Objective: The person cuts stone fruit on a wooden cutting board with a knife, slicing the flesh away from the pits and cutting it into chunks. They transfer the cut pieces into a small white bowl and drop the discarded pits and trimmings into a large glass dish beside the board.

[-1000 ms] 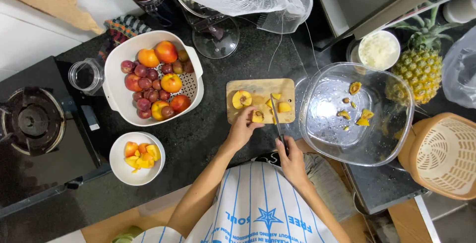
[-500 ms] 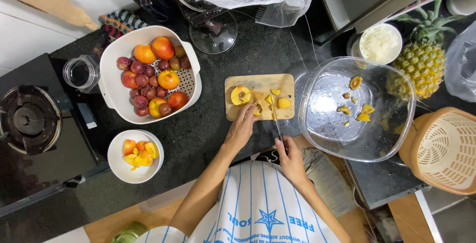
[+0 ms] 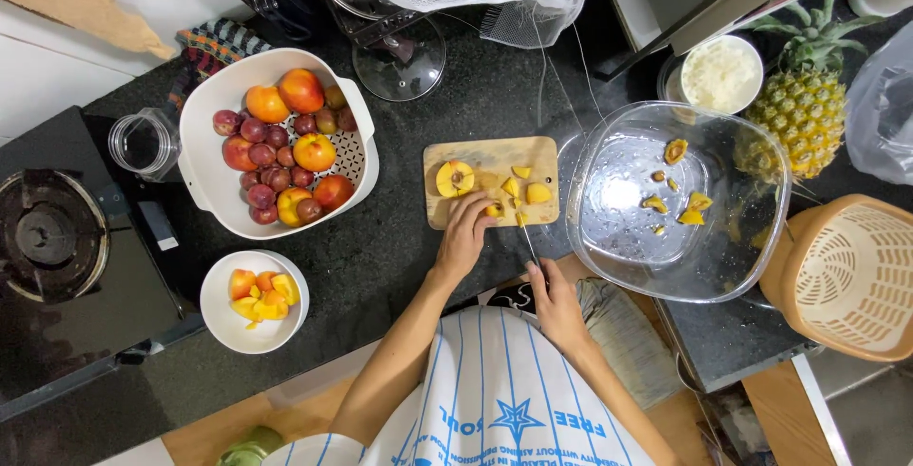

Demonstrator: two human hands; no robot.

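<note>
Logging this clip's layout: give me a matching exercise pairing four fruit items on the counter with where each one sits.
Things:
1. Halved peach with its pit
2. Whole peaches and plums
3. A few scattered peach pieces
4. Pineapple

Places:
A. In the clear glass bowl
B. On the dark counter beyond the glass bowl, beside a small bowl of white food
C. On the wooden cutting board, left of the small cut chunks
D. In the white colander dish

Pairs: 1-C, 2-D, 3-A, 4-B
</note>
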